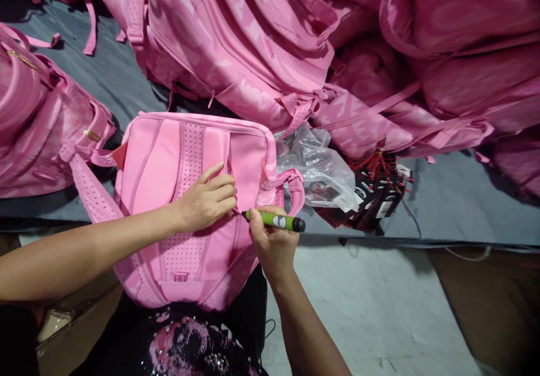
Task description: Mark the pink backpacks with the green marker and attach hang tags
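Observation:
A pink backpack rests against the table edge and my lap, its padded back panel with a dotted middle strip facing up. My left hand lies on the panel, its fingers bent over a fold or seam right of the strip; whether they pinch the fabric is hard to tell. In my right hand is a green marker with a black end pointing right. The marker's other end points left at the panel, close to my left fingertips.
Pink camouflage backpacks are piled along the back of the grey table, and another bag stands at the left. A clear plastic bag and black tags with red strings lie right of the backpack.

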`<state>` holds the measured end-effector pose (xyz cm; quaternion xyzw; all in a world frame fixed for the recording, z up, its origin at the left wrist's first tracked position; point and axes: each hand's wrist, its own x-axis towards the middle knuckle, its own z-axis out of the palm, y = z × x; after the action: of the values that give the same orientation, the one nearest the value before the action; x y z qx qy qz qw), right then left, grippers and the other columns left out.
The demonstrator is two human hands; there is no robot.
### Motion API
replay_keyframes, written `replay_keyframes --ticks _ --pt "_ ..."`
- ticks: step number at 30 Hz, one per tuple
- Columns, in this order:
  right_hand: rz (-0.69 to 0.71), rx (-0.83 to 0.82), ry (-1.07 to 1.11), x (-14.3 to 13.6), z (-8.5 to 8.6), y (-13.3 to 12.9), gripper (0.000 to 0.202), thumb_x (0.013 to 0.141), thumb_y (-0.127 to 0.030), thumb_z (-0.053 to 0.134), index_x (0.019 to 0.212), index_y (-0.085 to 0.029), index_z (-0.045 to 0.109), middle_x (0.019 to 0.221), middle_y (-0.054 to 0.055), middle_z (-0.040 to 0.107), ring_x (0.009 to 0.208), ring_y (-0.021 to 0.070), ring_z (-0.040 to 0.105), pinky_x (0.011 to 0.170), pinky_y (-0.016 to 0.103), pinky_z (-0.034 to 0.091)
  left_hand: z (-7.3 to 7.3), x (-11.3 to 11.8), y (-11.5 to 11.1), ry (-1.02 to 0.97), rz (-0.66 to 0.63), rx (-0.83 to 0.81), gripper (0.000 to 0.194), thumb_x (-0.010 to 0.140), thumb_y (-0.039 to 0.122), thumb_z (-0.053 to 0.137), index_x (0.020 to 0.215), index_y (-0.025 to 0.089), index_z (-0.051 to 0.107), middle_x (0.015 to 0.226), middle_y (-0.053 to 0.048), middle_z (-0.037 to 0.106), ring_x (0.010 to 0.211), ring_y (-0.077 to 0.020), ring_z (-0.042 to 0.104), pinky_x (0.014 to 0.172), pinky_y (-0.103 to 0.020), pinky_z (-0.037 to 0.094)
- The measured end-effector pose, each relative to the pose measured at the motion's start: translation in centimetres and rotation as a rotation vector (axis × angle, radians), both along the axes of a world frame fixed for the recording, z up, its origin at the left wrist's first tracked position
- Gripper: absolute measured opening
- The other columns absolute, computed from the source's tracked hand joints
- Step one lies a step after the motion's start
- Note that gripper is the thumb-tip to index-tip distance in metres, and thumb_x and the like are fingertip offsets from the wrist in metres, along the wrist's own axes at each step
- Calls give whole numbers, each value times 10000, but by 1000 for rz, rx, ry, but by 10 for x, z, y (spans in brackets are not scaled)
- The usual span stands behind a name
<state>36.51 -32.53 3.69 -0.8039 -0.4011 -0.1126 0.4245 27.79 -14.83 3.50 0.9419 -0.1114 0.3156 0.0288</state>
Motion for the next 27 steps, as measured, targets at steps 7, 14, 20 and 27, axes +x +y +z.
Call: replay_keyframes --ticks 7,14,20,27 --pt "16 -51 -52 7 5 1 235 918 -323 579 748 -166 620 632 20 660 449 113 573 451 231 451 1 0 1 -6 -15 6 219 933 133 457 767 186 590 853 10 679 990 -151 583 1216 -434 223" --pt "168 -118 -33 22 11 2 275 927 -300 573 691 -168 620 659 25 678 453 100 564 448 236 412 -2 1 1 9 -4 4 184 905 100 490 785 187 598 857 12 677 1012 -143 584 1223 -425 214" --pt "236 -193 -21 32 15 2 309 927 -350 559 693 -164 637 656 29 672 448 100 535 444 242 383 -1 2 1 6 6 24 227 899 77 450 802 203 611 863 18 681 1006 -138 588 1215 -433 243" --pt "237 -215 60 29 14 -1 264 921 -330 571 731 -159 636 720 27 698 470 90 557 462 224 406 -4 4 2 15 5 19 204 905 87 473 797 199 605 858 20 674 1016 -143 575 1218 -424 218"
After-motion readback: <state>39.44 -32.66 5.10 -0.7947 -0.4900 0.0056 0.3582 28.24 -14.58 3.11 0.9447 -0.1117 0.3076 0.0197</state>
